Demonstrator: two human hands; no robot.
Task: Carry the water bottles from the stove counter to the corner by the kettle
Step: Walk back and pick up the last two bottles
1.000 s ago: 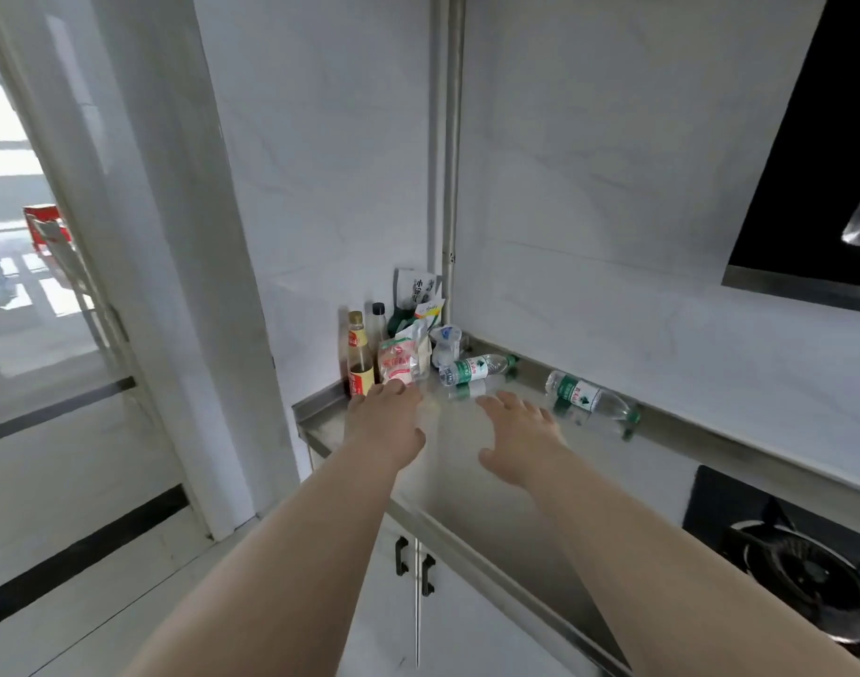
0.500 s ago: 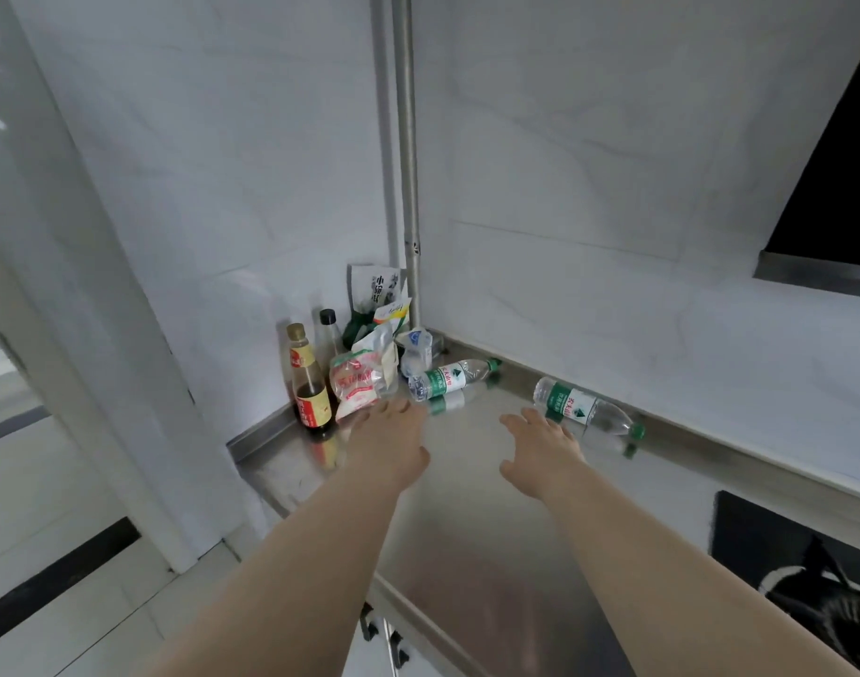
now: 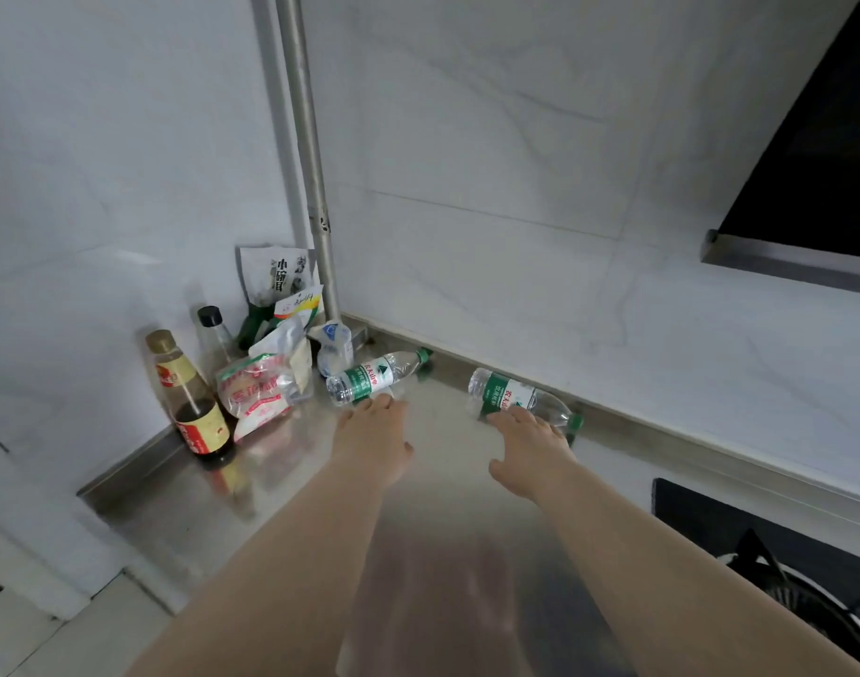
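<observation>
Two clear water bottles with green labels and green caps lie on their sides on the steel counter (image 3: 281,491). The left bottle (image 3: 375,376) lies near the corner, and the fingertips of my left hand (image 3: 373,438) reach its near side, fingers straight. The right bottle (image 3: 516,401) rests along the back ledge. My right hand (image 3: 530,449) stretches to it with straight fingers, the tips on or just at its near side. Neither hand grips a bottle.
In the corner stand a sauce bottle (image 3: 190,398), a black-capped bottle (image 3: 216,337), food packets (image 3: 259,388) and a small crumpled bottle (image 3: 334,345), beside a vertical pipe (image 3: 311,178). A stove burner (image 3: 809,593) sits at the lower right under a black hood (image 3: 818,153).
Both hands have reached further forward to the two lying bottles. The view has come closer to the counter and turned right, away from the doorway.
</observation>
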